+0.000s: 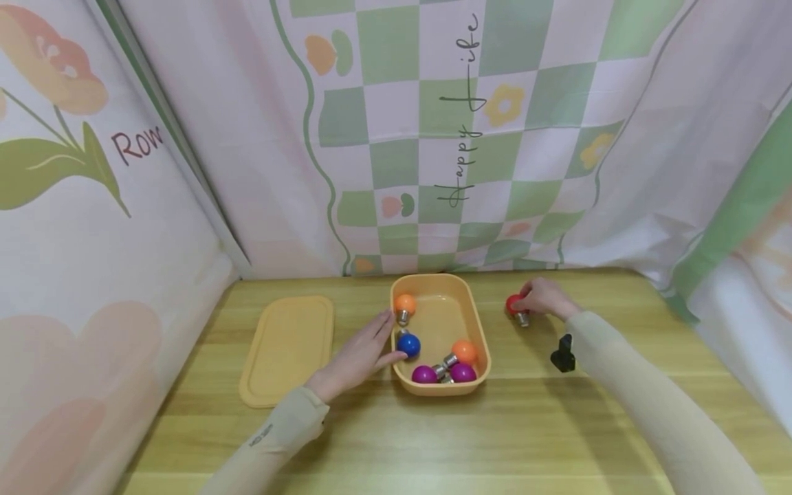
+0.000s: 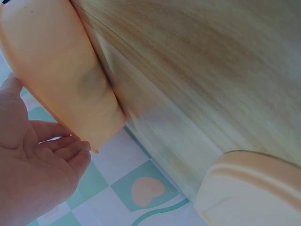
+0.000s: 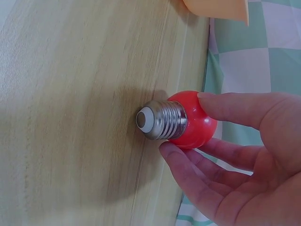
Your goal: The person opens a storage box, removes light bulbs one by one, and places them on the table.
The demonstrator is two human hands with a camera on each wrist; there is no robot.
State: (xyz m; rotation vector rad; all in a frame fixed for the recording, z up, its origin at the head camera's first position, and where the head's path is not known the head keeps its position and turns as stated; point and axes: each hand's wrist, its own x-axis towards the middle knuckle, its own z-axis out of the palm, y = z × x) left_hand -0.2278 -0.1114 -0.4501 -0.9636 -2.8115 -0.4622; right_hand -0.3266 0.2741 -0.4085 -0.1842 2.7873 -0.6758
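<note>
A red light bulb [image 1: 515, 304] with a silver screw base is pinched between thumb and fingers of my right hand [image 1: 543, 298], right of a yellow box. In the right wrist view the red bulb [image 3: 193, 120] is close to the wooden surface, its base turned away from the palm. My left hand [image 1: 361, 354] rests against the left side of the open yellow box [image 1: 484, 344], fingers extended along the rim and thumb at its edge. Inside the box lie orange bulbs [image 1: 464, 351], a blue bulb [image 1: 409, 346] and purple bulbs [image 1: 424, 375].
A flat yellow lid [image 1: 287, 350] lies left of the box on the wooden table [image 1: 396, 440]. Below the right wrist there is a small black object [image 1: 563, 354]. A checkered curtain [image 1: 396, 110] hangs along the table's back edge, and printed cloth [image 1: 74, 275] borders the left side.
</note>
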